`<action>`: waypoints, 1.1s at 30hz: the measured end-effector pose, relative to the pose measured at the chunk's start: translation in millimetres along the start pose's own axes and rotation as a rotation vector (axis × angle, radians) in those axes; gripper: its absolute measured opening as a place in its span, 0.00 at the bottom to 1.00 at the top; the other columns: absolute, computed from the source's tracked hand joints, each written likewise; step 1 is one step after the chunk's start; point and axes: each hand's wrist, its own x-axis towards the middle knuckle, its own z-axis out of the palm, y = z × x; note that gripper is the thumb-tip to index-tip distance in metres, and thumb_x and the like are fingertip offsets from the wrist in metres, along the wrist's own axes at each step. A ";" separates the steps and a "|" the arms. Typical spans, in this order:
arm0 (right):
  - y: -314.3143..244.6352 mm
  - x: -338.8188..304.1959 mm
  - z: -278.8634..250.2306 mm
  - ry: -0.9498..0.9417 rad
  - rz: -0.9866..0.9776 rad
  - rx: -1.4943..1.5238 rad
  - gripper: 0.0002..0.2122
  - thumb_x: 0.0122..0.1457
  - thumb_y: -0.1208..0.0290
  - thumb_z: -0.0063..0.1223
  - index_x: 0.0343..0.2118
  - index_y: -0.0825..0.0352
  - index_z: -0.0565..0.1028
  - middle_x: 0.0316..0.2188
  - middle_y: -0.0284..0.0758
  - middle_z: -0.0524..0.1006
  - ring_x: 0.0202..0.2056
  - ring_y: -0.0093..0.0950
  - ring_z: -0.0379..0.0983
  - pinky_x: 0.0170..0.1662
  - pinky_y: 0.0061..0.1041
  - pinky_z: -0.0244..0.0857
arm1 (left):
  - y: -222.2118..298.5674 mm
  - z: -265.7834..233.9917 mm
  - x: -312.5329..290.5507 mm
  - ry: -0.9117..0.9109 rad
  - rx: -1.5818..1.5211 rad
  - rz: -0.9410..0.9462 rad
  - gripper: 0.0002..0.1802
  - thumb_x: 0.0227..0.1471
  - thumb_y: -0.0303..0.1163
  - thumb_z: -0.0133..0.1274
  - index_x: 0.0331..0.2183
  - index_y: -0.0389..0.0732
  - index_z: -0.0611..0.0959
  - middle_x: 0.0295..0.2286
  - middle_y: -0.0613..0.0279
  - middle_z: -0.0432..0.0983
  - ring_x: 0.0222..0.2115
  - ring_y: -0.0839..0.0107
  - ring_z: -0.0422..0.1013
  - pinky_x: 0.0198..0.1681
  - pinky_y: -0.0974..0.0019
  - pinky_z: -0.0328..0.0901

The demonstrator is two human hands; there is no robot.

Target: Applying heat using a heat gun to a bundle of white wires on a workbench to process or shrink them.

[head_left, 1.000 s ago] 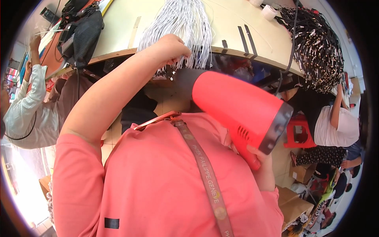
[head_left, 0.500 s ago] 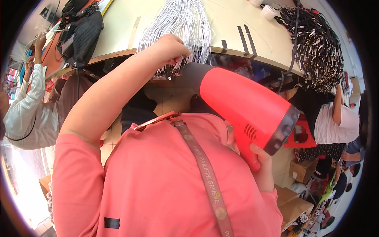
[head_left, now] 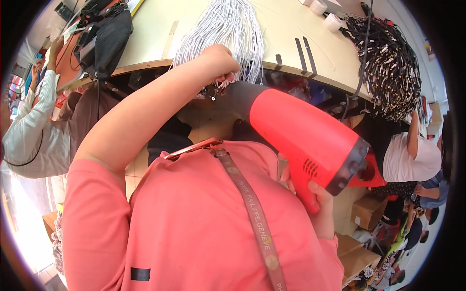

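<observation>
A large bundle of thin white wires [head_left: 218, 29] lies across the table and hangs over its front edge. My left hand [head_left: 219, 62] is closed at that edge, its curled fingers gripping white wires near their ends. Small metal ring ends [head_left: 213, 98] dangle just below it. In my right hand [head_left: 318, 194] is a red heat gun [head_left: 303, 131], held by its handle. Its black nozzle [head_left: 240, 99] points up and left, close beneath my left hand. The nozzle partly covers the hanging wire ends.
The cream table [head_left: 301, 29] bears black tape strips [head_left: 307, 56] and white rolls [head_left: 332, 22]. A heap of black cables [head_left: 391, 68] hangs off its right end. At left are a black mesh-covered item [head_left: 113, 43] and a seated person [head_left: 39, 131]; another person [head_left: 412, 155] sits at right.
The view has shifted slightly, so the table and wires appear a little further right and lower. Both hands keep their hold, and the nozzle stays by the wire ends.
</observation>
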 end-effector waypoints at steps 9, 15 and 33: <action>12.0 9.1 -23.6 -0.105 -0.183 -0.126 0.36 0.40 0.52 0.61 0.47 0.76 0.66 0.39 0.43 0.72 0.23 0.20 0.67 0.21 0.13 0.57 | -3.4 -1.7 1.9 -0.005 0.058 -0.004 0.09 0.41 0.26 0.56 0.17 0.36 0.73 0.11 0.59 0.69 0.08 0.76 0.62 0.09 0.73 0.53; 12.3 7.2 -30.7 -0.180 -0.128 -0.015 0.37 0.40 0.52 0.61 0.49 0.77 0.65 0.40 0.44 0.72 0.24 0.23 0.69 0.21 0.14 0.60 | -6.6 -7.7 -5.4 -0.031 -0.023 -0.017 0.09 0.44 0.29 0.55 0.19 0.36 0.75 0.10 0.62 0.67 0.07 0.78 0.59 0.09 0.73 0.50; 5.0 18.9 -45.3 -0.337 -0.180 0.014 0.36 0.46 0.56 0.56 0.52 0.80 0.58 0.41 0.55 0.69 0.25 0.29 0.72 0.17 0.17 0.62 | -32.8 -32.3 -5.0 -0.282 -0.523 -0.021 0.08 0.55 0.31 0.48 0.26 0.40 0.71 0.24 0.64 0.71 0.15 0.82 0.59 0.16 0.77 0.53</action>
